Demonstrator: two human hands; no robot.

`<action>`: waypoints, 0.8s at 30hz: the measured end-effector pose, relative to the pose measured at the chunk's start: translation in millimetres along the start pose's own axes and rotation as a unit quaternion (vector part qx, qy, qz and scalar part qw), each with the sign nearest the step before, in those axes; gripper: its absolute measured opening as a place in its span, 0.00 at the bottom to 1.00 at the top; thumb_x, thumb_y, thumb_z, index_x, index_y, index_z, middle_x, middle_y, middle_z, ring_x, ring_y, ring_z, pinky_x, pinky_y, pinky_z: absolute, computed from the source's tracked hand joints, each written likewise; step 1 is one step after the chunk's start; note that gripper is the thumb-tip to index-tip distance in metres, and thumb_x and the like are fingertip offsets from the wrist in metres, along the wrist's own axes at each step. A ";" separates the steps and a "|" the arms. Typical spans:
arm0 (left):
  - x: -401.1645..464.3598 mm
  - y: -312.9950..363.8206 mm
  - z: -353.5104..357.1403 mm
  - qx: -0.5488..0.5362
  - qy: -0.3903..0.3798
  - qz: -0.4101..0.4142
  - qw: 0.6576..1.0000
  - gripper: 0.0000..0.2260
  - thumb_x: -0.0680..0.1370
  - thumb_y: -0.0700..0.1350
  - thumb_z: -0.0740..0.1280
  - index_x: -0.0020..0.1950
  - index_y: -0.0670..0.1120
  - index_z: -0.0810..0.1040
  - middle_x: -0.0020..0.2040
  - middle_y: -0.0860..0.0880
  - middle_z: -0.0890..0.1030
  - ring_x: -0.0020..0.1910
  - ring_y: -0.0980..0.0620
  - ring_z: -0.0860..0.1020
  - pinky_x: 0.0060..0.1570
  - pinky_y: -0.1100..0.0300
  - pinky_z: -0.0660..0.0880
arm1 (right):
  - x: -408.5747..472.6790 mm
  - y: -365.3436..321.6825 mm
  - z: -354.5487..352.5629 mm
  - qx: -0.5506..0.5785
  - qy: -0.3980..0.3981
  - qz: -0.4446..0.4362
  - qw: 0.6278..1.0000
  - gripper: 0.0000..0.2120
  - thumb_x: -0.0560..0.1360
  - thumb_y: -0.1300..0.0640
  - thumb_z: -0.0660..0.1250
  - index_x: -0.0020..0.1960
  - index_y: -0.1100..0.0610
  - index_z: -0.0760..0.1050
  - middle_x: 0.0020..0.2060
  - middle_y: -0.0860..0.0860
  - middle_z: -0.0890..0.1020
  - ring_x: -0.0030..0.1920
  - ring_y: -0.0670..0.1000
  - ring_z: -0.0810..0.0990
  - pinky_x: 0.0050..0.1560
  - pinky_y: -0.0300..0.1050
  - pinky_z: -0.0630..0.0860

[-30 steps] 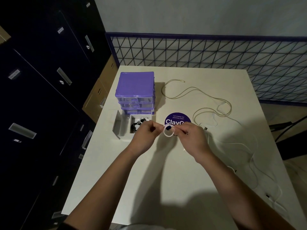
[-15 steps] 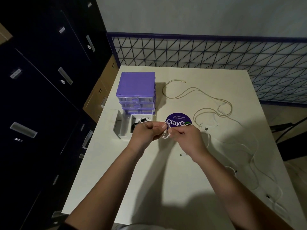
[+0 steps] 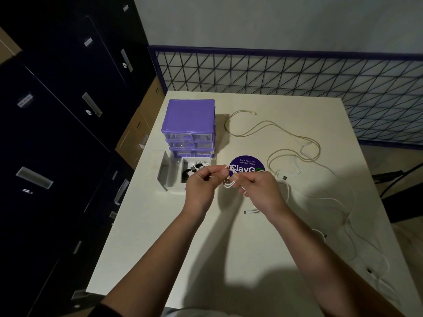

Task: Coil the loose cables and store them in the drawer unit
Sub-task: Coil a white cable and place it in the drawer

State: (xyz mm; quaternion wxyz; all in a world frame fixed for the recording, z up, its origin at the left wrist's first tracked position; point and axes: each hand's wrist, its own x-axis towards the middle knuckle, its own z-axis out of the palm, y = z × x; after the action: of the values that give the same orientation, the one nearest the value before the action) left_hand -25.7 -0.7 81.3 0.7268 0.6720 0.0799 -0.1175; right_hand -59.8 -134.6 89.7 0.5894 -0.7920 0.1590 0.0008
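One head-worn camera looks forward and down, close over the white table (image 3: 229, 248).

Dim room, low light, heavy shadows across lower frame. Pale grey-green wall (image 3: 274, 21) along the top. Dark purple-framed wire mesh panel (image 3: 297, 74) with diagonal grid below it, running from upper centre to right edge. Tall dark navy cabinets (image 3: 57, 133) with recessed metal handles and small labels filling the left side. Tan cardboard boxes (image 3: 139, 131) wedged between cabinets and worktop, centre left. White square worktop (image 3: 286, 106) in the middle. Beige floor (image 3: 393, 156) at right, with black chair legs (image 3: 398, 181) at right edge.
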 end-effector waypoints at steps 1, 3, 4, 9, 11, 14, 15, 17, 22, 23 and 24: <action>0.4 -0.6 0.1 0.000 0.003 0.003 1.000 0.07 0.75 0.35 0.71 0.52 0.37 0.82 0.40 0.50 0.84 0.39 0.58 0.80 0.43 0.69 0.75 | -0.2 -0.9 0.2 -0.001 0.001 0.000 1.000 0.11 0.76 0.56 0.67 0.36 0.48 0.82 0.33 0.59 0.83 0.31 0.48 0.75 0.40 0.45 0.73; 1.0 -1.7 0.0 -0.003 0.010 0.004 1.000 0.07 0.74 0.35 0.71 0.52 0.37 0.82 0.41 0.49 0.84 0.40 0.57 0.80 0.44 0.69 0.75 | -0.6 -1.6 0.5 -0.002 0.004 0.002 1.000 0.11 0.76 0.56 0.67 0.37 0.49 0.82 0.33 0.60 0.83 0.31 0.49 0.75 0.40 0.43 0.72; 0.9 -2.4 -0.4 -0.005 0.013 0.005 1.000 0.07 0.74 0.36 0.71 0.51 0.38 0.83 0.42 0.48 0.84 0.41 0.56 0.80 0.45 0.68 0.75 | -1.1 -2.0 0.5 -0.001 0.005 0.005 1.000 0.11 0.76 0.56 0.67 0.37 0.49 0.82 0.33 0.59 0.83 0.31 0.48 0.75 0.39 0.42 0.72; 0.0 -6.7 -2.0 0.005 0.024 0.027 0.999 0.03 0.74 0.38 0.72 0.47 0.44 0.83 0.44 0.49 0.84 0.42 0.56 0.79 0.46 0.66 0.75 | -1.0 -1.1 2.9 0.016 0.004 0.018 1.000 0.09 0.77 0.57 0.66 0.41 0.51 0.83 0.27 0.44 0.80 0.27 0.39 0.75 0.35 0.31 0.71; 0.8 -7.1 -3.0 0.019 -0.007 0.030 0.999 0.02 0.76 0.39 0.70 0.47 0.44 0.81 0.51 0.45 0.83 0.45 0.54 0.80 0.48 0.62 0.77 | -1.0 0.1 3.7 0.020 0.009 0.020 1.000 0.09 0.77 0.57 0.67 0.41 0.52 0.83 0.29 0.46 0.81 0.27 0.39 0.75 0.36 0.32 0.71; 0.6 -4.2 -3.6 0.002 -0.087 -0.005 0.996 0.01 0.78 0.39 0.67 0.48 0.42 0.76 0.50 0.43 0.82 0.47 0.49 0.80 0.55 0.50 0.79 | -2.7 2.0 3.1 0.041 0.014 0.024 0.999 0.09 0.77 0.58 0.67 0.40 0.54 0.83 0.31 0.51 0.82 0.27 0.40 0.75 0.40 0.39 0.72; 0.8 -2.0 -3.5 0.005 -0.099 -0.010 0.995 0.01 0.78 0.39 0.67 0.47 0.42 0.76 0.46 0.45 0.82 0.46 0.49 0.80 0.56 0.47 0.78 | -3.2 2.3 2.4 0.046 0.012 0.023 0.999 0.09 0.77 0.59 0.67 0.39 0.54 0.83 0.32 0.52 0.82 0.27 0.41 0.75 0.40 0.41 0.73; 1.7 0.6 -4.6 0.003 -0.104 -0.015 0.994 0.01 0.77 0.38 0.69 0.46 0.43 0.78 0.39 0.48 0.83 0.42 0.50 0.80 0.55 0.47 0.78 | -3.7 3.0 0.5 0.053 0.006 0.020 0.998 0.10 0.77 0.58 0.67 0.39 0.51 0.83 0.33 0.54 0.83 0.29 0.43 0.76 0.42 0.44 0.73; 5.2 -0.7 -11.0 0.003 -0.106 -0.044 0.993 0.06 0.75 0.36 0.70 0.51 0.42 0.81 0.41 0.46 0.84 0.41 0.52 0.82 0.54 0.51 0.78 | -4.0 2.4 -3.1 0.042 -0.002 0.014 0.999 0.10 0.77 0.57 0.67 0.38 0.49 0.82 0.35 0.58 0.84 0.33 0.48 0.77 0.42 0.45 0.72; 5.1 0.6 -11.7 0.010 -0.115 -0.049 0.992 0.08 0.75 0.36 0.70 0.54 0.43 0.81 0.42 0.47 0.83 0.42 0.52 0.82 0.55 0.51 0.78 | -4.2 2.2 -3.3 0.044 -0.004 0.012 0.999 0.11 0.77 0.57 0.67 0.38 0.50 0.82 0.33 0.56 0.83 0.31 0.47 0.76 0.41 0.44 0.72; 4.3 2.7 -12.2 0.017 -0.124 -0.057 0.990 0.11 0.75 0.36 0.70 0.57 0.44 0.80 0.43 0.48 0.83 0.43 0.53 0.82 0.55 0.52 0.79 | -4.6 2.1 -3.5 0.047 -0.008 0.011 0.999 0.12 0.77 0.58 0.67 0.37 0.51 0.82 0.31 0.53 0.82 0.30 0.45 0.75 0.41 0.42 0.72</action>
State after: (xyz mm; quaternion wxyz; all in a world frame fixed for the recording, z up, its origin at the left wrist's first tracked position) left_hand -20.3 11.3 81.7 0.7114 0.6591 0.0249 -0.2425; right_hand -65.3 -137.2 89.7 0.6271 -0.7617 0.1630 0.0060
